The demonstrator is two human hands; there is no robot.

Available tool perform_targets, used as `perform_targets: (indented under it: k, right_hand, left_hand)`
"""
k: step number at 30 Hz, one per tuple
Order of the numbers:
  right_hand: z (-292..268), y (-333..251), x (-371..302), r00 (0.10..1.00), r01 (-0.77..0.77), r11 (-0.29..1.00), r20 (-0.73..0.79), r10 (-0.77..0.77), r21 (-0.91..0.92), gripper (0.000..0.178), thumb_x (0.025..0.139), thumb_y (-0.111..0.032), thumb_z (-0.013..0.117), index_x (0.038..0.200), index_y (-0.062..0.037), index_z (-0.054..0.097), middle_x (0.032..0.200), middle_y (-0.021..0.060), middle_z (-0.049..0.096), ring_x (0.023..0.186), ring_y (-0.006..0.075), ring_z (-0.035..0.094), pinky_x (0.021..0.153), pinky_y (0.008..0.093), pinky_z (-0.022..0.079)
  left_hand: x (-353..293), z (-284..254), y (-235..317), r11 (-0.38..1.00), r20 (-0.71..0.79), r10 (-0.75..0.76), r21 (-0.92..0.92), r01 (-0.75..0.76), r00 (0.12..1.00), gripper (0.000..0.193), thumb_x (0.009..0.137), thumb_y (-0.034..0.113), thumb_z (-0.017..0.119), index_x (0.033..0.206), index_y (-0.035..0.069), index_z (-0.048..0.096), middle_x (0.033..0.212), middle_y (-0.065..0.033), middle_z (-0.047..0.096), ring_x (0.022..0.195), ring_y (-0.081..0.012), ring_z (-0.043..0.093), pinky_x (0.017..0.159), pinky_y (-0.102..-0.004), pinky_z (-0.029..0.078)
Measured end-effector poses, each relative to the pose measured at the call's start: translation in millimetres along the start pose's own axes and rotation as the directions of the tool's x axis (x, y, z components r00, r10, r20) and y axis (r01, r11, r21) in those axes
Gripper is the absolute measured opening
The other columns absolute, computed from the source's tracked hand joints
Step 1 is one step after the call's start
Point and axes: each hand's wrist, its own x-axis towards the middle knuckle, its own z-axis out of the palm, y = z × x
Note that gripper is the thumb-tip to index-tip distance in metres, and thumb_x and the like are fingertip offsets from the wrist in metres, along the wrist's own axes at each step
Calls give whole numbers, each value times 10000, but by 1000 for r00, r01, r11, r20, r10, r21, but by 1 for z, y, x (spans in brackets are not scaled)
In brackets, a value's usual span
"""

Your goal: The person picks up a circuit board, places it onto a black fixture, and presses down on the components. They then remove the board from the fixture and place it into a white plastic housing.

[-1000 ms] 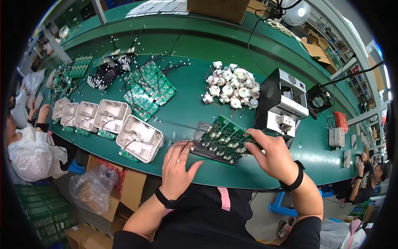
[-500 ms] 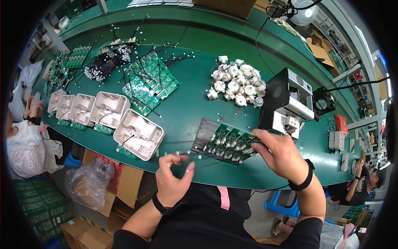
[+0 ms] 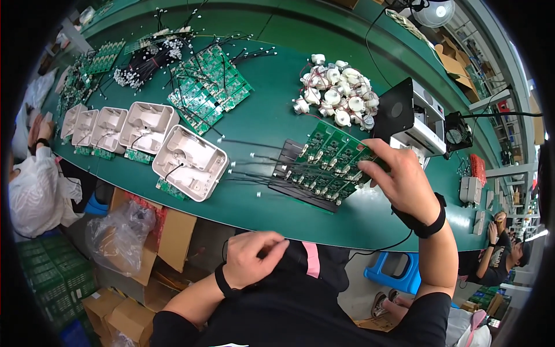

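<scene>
My right hand (image 3: 407, 182) grips a green circuit board panel (image 3: 335, 141) at its right end, thumb on the near face. The panel is tilted up over a dark slotted block (image 3: 283, 156) lying on the green table. Rows of small white connectors line the panel. Several black wires (image 3: 245, 174) with white plug ends stick out from it to the left. My left hand (image 3: 252, 260) is curled in a loose fist just off the table's front edge, with nothing visible in it. The inside of its palm is hidden.
A row of white plastic housings (image 3: 191, 162) stands to the left. Behind them lie more board panels (image 3: 214, 87) and bundled black wires (image 3: 144, 72). White round parts with wires (image 3: 341, 92) are piled beside a black-and-white machine (image 3: 413, 113). Co-workers sit at both sides.
My left hand has drawn back from the wire ends to the table's edge and curled up. My right hand has raised the panel slightly, and the black wires now fan out leftward.
</scene>
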Motion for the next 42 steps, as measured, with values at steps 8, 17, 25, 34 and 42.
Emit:
perform_targets:
  k: [8,17,25,34,42]
  right_hand:
    - [-1,17,-4,954,-297,887,78,289,352,283,980,-78,679,1222,52,606,778,85,677,610,126,669,558,277,512]
    - [4,-2,-3,998,-58,997,14,57,47,244,955,-55,687,1175,26,619,778,135,683,632,234,684,570,332,517]
    - [9,-35,-28,993,114,968,12,-114,-221,295,923,-66,723,1185,4,607,795,150,685,676,337,676,589,397,519]
    - [8,-62,11,986,164,944,78,-148,-285,369,906,-226,778,1107,7,573,740,105,649,635,322,657,541,409,495]
    - [19,-16,42,986,160,897,113,-124,-412,387,961,-330,728,933,-28,488,603,141,597,548,359,625,472,442,467]
  left_hand:
    - [30,-1,6,477,115,-714,-642,600,690,311,915,15,718,1219,-21,666,1203,-172,705,911,-177,738,669,-255,565]
    - [28,8,-12,944,89,-30,331,-1,996,372,876,129,762,1218,17,669,1289,-91,669,1221,-281,619,955,-401,512]
    - [27,15,-12,947,93,17,319,-46,996,405,836,141,786,1213,30,690,1307,-101,674,1269,-301,606,1003,-424,482]
    - [31,16,-11,945,150,-14,325,-36,989,392,877,166,752,1231,14,681,1323,-107,671,1294,-291,602,1037,-408,482]
    - [33,18,-9,948,179,-45,317,-15,983,400,869,167,760,1230,11,687,1320,-121,674,1284,-302,617,1045,-422,498]
